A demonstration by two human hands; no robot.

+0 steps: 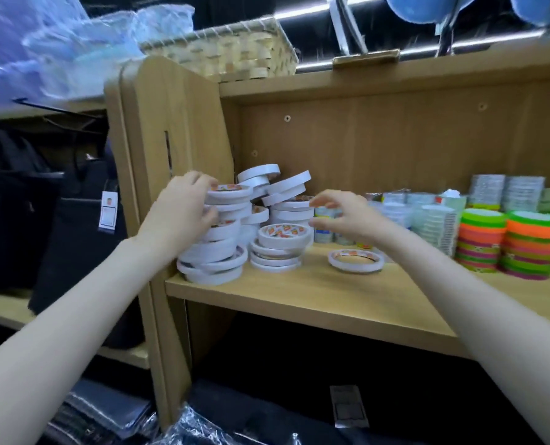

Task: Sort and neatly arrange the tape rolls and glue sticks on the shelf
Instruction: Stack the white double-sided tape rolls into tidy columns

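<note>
Left hand (183, 205), centre-left of frame: fingers curled round leaning stack of white tape rolls (217, 239) at left end of wooden shelf (299, 293). Right hand (341, 216), centre: fingers spread, loosely bent, holding nothing, above single tape roll (356, 260) lying flat. Neon tape stacks (505, 242) at right.

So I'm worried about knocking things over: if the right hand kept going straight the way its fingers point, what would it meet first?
Probably the rear stack of white tape rolls: the right hand points left with its fingertips about at that stack's top edge. Depth is unclear, so it may already be touching.
</note>
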